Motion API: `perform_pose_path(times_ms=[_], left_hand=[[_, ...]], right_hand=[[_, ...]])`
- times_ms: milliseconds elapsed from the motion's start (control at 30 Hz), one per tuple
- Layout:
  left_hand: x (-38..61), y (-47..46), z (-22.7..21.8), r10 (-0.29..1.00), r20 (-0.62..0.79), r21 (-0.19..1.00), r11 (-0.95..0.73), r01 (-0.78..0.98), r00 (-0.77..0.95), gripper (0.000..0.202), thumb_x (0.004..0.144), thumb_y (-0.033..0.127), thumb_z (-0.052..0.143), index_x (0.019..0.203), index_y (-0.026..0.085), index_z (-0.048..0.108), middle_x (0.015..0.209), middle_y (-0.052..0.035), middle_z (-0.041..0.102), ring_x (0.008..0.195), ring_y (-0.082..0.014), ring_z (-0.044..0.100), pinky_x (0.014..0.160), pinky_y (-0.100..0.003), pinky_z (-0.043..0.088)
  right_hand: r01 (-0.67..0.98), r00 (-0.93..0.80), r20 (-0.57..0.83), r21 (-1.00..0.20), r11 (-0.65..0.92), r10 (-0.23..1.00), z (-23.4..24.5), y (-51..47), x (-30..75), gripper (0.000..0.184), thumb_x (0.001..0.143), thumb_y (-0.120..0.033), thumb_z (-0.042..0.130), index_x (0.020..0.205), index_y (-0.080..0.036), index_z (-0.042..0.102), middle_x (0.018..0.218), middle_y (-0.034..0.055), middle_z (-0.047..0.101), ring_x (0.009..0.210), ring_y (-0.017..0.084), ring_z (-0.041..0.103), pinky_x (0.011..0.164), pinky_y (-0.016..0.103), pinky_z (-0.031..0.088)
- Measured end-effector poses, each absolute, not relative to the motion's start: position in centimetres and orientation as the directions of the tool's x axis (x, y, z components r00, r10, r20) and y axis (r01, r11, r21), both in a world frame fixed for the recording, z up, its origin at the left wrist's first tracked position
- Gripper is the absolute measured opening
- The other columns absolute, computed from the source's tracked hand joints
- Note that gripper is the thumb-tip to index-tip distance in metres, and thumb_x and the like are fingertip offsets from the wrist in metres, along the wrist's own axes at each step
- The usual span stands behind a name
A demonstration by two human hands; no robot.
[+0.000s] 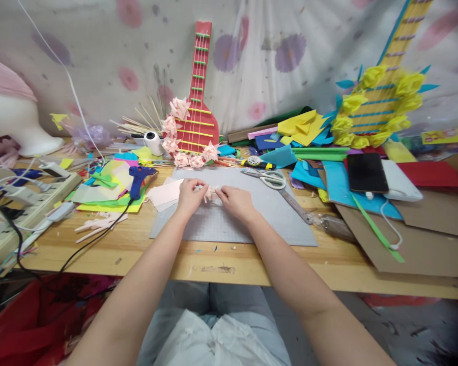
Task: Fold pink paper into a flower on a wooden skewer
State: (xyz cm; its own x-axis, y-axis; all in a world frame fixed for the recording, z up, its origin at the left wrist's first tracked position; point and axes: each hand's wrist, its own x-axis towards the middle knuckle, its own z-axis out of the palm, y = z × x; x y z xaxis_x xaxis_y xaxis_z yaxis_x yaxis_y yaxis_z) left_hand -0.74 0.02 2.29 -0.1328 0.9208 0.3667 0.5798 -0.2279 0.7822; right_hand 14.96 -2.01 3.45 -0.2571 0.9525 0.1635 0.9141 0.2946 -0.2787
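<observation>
Sitting between left hand [193,196] and right hand [236,202], pink paper [208,194].

Single head-worn view, forward and down, close over the workbench [213,259], edges perhaps soft.

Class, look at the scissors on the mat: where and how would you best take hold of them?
By the handles, probably from the right with the right hand: they form loops at the right end of the scissors, while the blades point left.
</observation>
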Motion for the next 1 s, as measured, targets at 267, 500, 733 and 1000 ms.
perform_pose_path(times_ms=[267, 500, 733, 1000], left_hand=[[-0.6, -0.2, 2.4, 0.946, 0.319, 0.827, -0.248, 0.505, -0.058, 0.017, 0.071, 0.033, 0.054, 0.074, 0.018, 0.061, 0.083, -0.0032, 0.058, 0.083, -0.0150, 0.052, 0.075, -0.028, 0.040], [-2.8, -0.7, 4.5, 0.930, 0.250, 0.637, -0.368, 0.677, 0.269, 0.035, 0.065, 0.035, 0.060, 0.097, 0.021, 0.057, 0.090, -0.0012, 0.061, 0.085, -0.0167, 0.051, 0.077, -0.030, 0.038], [-2.6, -0.9, 6.1, 0.914, 0.286, 0.499, -0.400, 0.769, 0.289, 0.051, 0.063, 0.038, 0.061, 0.109, 0.020, 0.047, 0.094, -0.0036, 0.057, 0.089, -0.0194, 0.048, 0.075, -0.031, 0.038], [-2.2, -0.9, 5.9, 0.918, 0.131, 0.559, -0.379, 0.737, 0.373, 0.044, 0.063, 0.029, 0.060, 0.104, 0.022, 0.048, 0.076, 0.0000, 0.062, 0.072, -0.0165, 0.056, 0.063, -0.027, 0.038]], right_hand=[[0.921, -0.185, 0.133, -0.321, 0.219, 0.974, 3.3, -2.1, 14.6, 0.050, 0.084, -0.057, 0.024, 0.082, -0.021, 0.060, 0.082, 0.0026, 0.066, 0.074, 0.014, 0.057, 0.056, 0.023, 0.026], [0.940, -0.155, 0.073, -0.296, 0.170, 0.985, 3.4, -2.1, 14.7, 0.049, 0.084, -0.055, 0.025, 0.084, -0.023, 0.062, 0.085, 0.0037, 0.067, 0.076, 0.014, 0.057, 0.058, 0.023, 0.029], [0.954, -0.069, 0.072, -0.286, 0.087, 0.995, 3.2, -1.8, 15.2, 0.053, 0.083, -0.057, 0.024, 0.082, -0.022, 0.063, 0.082, 0.0045, 0.066, 0.076, 0.015, 0.058, 0.060, 0.023, 0.031], [0.942, 0.003, 0.083, -0.334, 0.025, 0.997, 3.1, -1.3, 15.9, 0.056, 0.083, -0.059, 0.023, 0.078, -0.022, 0.063, 0.078, 0.0046, 0.066, 0.074, 0.015, 0.057, 0.057, 0.023, 0.030]])
